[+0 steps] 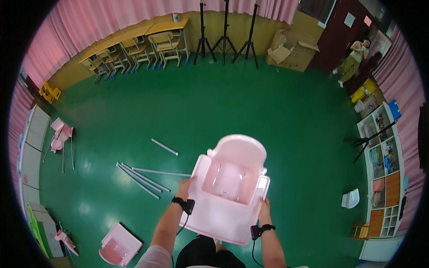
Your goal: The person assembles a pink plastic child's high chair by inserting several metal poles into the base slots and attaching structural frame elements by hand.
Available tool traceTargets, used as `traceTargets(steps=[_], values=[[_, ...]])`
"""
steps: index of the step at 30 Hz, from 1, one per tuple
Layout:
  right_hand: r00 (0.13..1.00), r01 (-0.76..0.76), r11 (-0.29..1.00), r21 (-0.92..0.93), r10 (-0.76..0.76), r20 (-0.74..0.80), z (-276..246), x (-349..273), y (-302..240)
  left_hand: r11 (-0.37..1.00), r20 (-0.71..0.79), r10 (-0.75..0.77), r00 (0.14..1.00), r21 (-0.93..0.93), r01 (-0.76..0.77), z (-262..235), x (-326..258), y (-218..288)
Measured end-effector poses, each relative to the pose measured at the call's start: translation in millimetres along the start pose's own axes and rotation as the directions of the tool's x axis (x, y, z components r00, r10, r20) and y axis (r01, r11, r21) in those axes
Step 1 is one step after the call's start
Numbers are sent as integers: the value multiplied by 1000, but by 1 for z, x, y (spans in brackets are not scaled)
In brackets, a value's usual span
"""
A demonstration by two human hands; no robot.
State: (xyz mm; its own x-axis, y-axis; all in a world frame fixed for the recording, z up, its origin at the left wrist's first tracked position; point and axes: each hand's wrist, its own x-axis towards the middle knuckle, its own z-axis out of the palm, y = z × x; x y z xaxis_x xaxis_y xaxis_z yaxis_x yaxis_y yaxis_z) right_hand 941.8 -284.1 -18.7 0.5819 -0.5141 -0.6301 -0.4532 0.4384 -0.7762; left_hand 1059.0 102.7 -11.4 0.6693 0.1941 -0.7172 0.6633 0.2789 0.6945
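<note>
In front of me is a pink plastic high chair seat with a wide tray on my side of it. My left hand grips its left edge, fingers partly hidden beneath. The right edge is in my right hand, closed around the rim. No legs show on this seat. Several grey metal tubes lie on the floor left of it. One longer tube runs up to the seat's left side, and a shorter tube rests farther away.
Another pink seat with tray lies at the lower left. A pink high chair on legs stands far left. Desks and chairs, black tripods and a cardboard box line the back. A person stands by the door; shelves are right.
</note>
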Motion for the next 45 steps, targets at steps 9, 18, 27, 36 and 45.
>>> traceTargets(steps=[9,18,27,36,45], values=[[994,36,997,-63,-42,-105,52,41,-106,993,-47,-31,998,-119,25,54,22,72],[988,154,988,-22,-155,-4,162,132,-209,974,-1,79,997,-212,-77,98,88,202],[973,176,977,116,-191,133,315,259,-287,959,20,183,983,-222,-174,149,197,345],[985,102,994,46,-107,135,504,337,-403,977,-189,100,977,-166,-132,174,310,497],[973,228,973,-42,-226,39,647,470,-490,935,99,163,982,-332,-122,230,469,611]])
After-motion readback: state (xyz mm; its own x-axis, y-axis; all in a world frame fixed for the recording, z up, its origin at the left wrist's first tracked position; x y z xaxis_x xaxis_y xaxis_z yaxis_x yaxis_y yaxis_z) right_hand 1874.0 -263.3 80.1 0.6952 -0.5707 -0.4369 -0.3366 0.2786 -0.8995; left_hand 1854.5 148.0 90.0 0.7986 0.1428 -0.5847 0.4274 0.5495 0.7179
